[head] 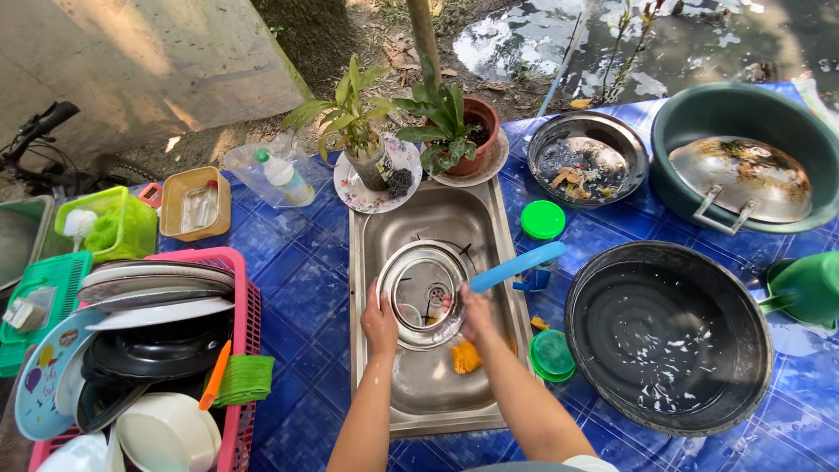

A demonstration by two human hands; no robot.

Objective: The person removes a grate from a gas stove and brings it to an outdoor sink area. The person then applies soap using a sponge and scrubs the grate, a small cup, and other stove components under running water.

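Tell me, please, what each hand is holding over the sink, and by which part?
The left hand grips the round steel dish by its left rim. The right hand rests on its right rim; whether it also holds something cannot be told.

An outdoor home dishwashing spot: steel sink (489, 229) in blue-tiled counter (297, 288), dish rack (243, 350), bare ground behind.

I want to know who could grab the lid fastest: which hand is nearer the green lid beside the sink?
Right. The right hand is in the sink just left of the green lid; the left hand is farther left, across the steel bowl.
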